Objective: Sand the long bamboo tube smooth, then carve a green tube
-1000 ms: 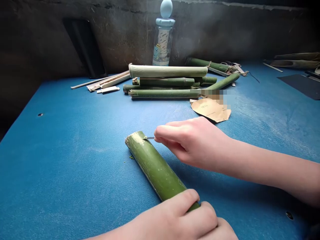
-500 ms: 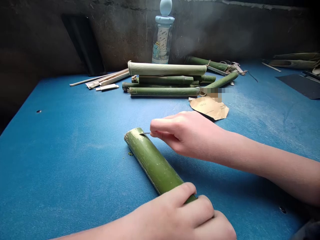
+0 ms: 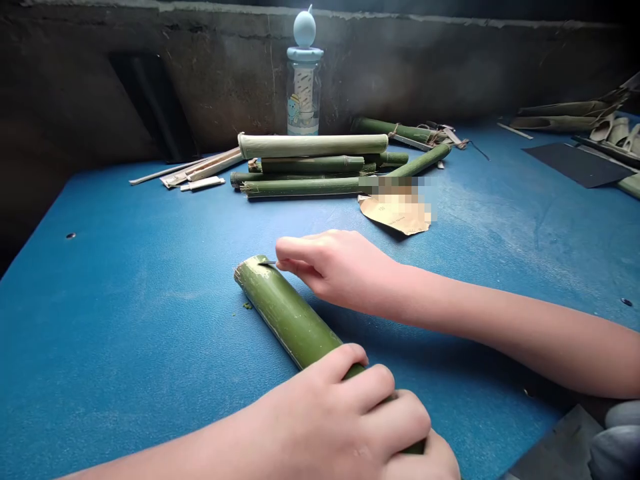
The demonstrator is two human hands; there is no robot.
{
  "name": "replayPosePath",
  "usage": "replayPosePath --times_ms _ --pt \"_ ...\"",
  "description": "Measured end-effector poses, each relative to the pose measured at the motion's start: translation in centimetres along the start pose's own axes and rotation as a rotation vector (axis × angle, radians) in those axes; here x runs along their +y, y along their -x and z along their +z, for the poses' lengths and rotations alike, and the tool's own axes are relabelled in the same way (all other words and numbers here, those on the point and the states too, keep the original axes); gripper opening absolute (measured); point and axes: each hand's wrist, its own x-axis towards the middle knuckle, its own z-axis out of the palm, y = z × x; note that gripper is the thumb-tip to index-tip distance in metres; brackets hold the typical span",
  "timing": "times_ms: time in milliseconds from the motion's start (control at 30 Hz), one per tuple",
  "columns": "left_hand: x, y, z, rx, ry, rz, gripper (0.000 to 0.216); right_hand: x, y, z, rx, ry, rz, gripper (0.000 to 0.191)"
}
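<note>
A green split length of bamboo (image 3: 293,317) lies slantwise on the blue table, rounded side up, its far end pale where the skin is scraped. My left hand (image 3: 357,420) is closed over its near part, fingers wrapped across it. Pinched in my right hand (image 3: 330,267) is a thin metal blade (image 3: 269,263), which touches the scraped patch near the far end. Most of the blade is hidden by my fingers. A few green shavings (image 3: 247,306) rest on the table left of the bamboo.
Behind are stacked bamboo lengths (image 3: 313,145), pale strips (image 3: 203,175), a torn piece of brown sandpaper (image 3: 397,212) and a clear bottle with a light-blue lid (image 3: 303,93). A dark sheet (image 3: 577,165) lies at the right. A dark wall (image 3: 400,73) bounds the back.
The view has shifted, showing more of the table's right side. Both hands keep their holds, and the blade stays against the bamboo's far end.
</note>
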Motion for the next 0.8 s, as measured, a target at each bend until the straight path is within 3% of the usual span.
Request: replayPosePath --times_ms 233,533,800 --pt "0.1 0.2 1.0 0.116 -0.069 0.016 0.023 0.8 -2.1 1.6 0.033 0.02 0.008 0.016" --pt "0.0 0.5 1.1 0.133 -0.112 0.01 0.023 0.4 0.0 -1.9 -0.012 0.034 0.016 0.022" --pt "0.0 0.3 1.3 0.143 -0.114 0.008 0.023 0.3 -0.3 -0.8 0.005 0.074 -0.014 0.022"
